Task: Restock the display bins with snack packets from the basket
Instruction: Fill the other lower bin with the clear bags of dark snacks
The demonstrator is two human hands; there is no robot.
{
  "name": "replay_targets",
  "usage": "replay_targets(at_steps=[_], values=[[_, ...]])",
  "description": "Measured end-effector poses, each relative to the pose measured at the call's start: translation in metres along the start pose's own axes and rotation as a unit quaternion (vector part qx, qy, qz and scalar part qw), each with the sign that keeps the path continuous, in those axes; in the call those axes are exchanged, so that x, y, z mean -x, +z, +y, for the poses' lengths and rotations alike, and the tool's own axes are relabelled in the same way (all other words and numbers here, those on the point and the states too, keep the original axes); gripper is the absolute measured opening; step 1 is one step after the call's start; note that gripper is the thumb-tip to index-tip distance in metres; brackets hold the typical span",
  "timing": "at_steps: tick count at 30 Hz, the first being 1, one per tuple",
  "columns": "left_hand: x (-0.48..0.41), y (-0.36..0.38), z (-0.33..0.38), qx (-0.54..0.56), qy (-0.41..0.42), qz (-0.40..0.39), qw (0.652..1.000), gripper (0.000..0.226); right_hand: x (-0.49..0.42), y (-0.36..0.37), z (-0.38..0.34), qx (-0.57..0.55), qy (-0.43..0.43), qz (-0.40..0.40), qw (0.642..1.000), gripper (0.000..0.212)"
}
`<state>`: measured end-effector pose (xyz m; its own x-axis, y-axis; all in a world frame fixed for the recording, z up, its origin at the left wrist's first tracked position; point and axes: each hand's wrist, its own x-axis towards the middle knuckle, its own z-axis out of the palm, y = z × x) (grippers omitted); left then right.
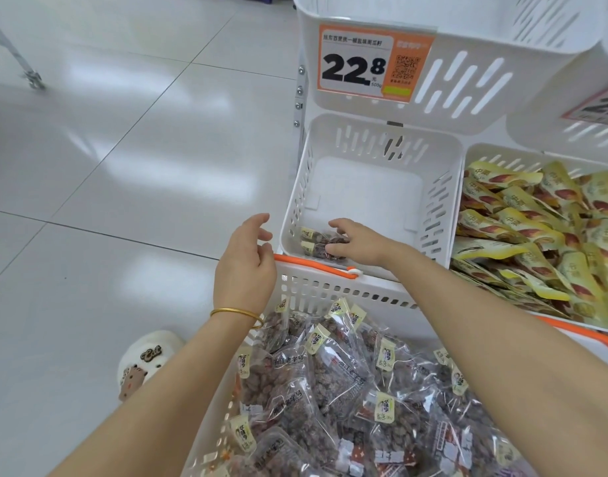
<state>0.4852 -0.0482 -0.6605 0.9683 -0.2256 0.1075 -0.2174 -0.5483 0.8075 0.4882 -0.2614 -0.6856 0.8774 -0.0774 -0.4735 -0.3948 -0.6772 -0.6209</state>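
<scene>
A white basket (330, 294) with an orange rim stands in front of me, full of several clear snack packets (333, 376) of dark brown pieces. Behind it sits a white display bin (368, 197), almost bare. My right hand (359, 241) reaches into the bin's near left corner and grips two of the packets (316, 241) against the floor of the bin. My left hand (247, 263) hovers over the basket's far left corner, fingers loosely spread, holding nothing. A gold bangle circles its wrist.
To the right, a second bin (481, 156) holds several yellow packets (529, 228). Bare white bins (467, 25) stack above, one with an orange price tag (371, 63) reading 22.8. Glossy tiled floor (123, 166) spreads left; a plush slipper (146, 359) shows below; a cart wheel (34, 79) stands far left.
</scene>
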Motion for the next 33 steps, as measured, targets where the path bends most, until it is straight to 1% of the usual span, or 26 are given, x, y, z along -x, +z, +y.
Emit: replay_targets(at_steps=[3,5,7,9,11,12,13,14,15,16,17,18,19,21,23,25,27,28,31,32,33], values=[[0.0,0.0,0.0,-0.008,0.0,0.001,1.0,0.043,0.011,-0.006,-0.003,-0.002,-0.001,0.014,1.0,0.06],[0.0,-0.001,0.0,-0.011,-0.007,-0.004,1.0,0.043,0.022,-0.01,-0.006,0.018,-0.008,0.05,0.999,0.057],[-0.001,-0.004,0.002,-0.003,-0.011,-0.022,1.0,0.042,0.044,-0.013,-0.014,0.032,-0.037,0.138,0.989,0.05],[0.002,-0.01,0.006,-0.01,0.007,-0.043,0.999,0.041,0.083,-0.012,-0.028,-0.006,-0.084,0.248,0.965,0.04],[0.011,-0.018,0.012,-0.052,0.053,-0.018,0.997,0.039,0.129,-0.001,-0.04,-0.076,-0.117,0.322,0.936,0.028],[0.02,-0.022,0.016,-0.069,0.075,-0.001,0.995,0.036,0.151,0.008,-0.044,-0.103,-0.113,0.333,0.93,0.023],[0.03,-0.025,0.019,-0.085,0.095,0.005,0.992,0.033,0.168,0.019,-0.044,-0.115,-0.093,0.324,0.935,0.018],[0.041,-0.029,0.022,-0.106,0.112,-0.002,0.988,0.03,0.179,0.031,-0.041,-0.092,-0.056,0.293,0.95,0.013],[0.052,-0.031,0.024,-0.134,0.119,-0.023,0.983,0.027,0.184,0.044,-0.037,-0.028,-0.014,0.246,0.969,0.01],[0.062,-0.033,0.026,-0.171,0.113,-0.055,0.977,0.026,0.186,0.057,-0.033,0.046,0.024,0.198,0.979,0.013],[0.073,-0.036,0.028,-0.215,0.102,-0.095,0.967,0.027,0.186,0.069,-0.029,0.103,0.05,0.162,0.98,0.019],[0.08,-0.037,0.028,-0.267,0.091,-0.138,0.949,0.03,0.182,0.079,-0.026,0.126,0.068,0.149,0.978,0.024],[0.087,-0.038,0.028,-0.322,0.086,-0.178,0.926,0.033,0.181,0.086,-0.024,0.114,0.081,0.152,0.978,0.028],[0.101,-0.042,0.025,-0.404,0.09,-0.23,0.881,0.037,0.182,0.096,-0.02,0.035,0.099,0.167,0.98,0.026],[0.109,-0.045,0.02,-0.428,0.083,-0.25,0.865,0.038,0.188,0.098,-0.015,-0.063,0.1,0.175,0.977,0.022],[0.11,-0.045,0.019,-0.43,0.077,-0.245,0.866,0.039,0.2,0.097,-0.009,-0.134,0.085,0.195,0.968,0.014],[0.11,-0.042,0.022,-0.421,0.066,-0.235,0.874,0.036,0.213,0.093,-0.003,-0.207,0.067,0.216,0.952,0.013],[0.11,-0.042,0.022,-0.411,0.059,-0.236,0.879,0.032,0.22,0.091,0.0,-0.242,0.06,0.224,0.942,0.013],[0.11,-0.045,0.021,-0.354,0.052,-0.252,0.899,0.006,0.235,0.083,0.014,-0.315,0.052,0.247,0.915,0.015],[0.11,-0.046,0.022,-0.339,0.055,-0.261,0.902,0.004,0.24,0.08,0.02,-0.34,0.047,0.246,0.906,0.015],[0.109,-0.047,0.026,-0.331,0.065,-0.267,0.902,0.008,0.244,0.077,0.024,-0.361,0.041,0.24,0.9,0.014]])
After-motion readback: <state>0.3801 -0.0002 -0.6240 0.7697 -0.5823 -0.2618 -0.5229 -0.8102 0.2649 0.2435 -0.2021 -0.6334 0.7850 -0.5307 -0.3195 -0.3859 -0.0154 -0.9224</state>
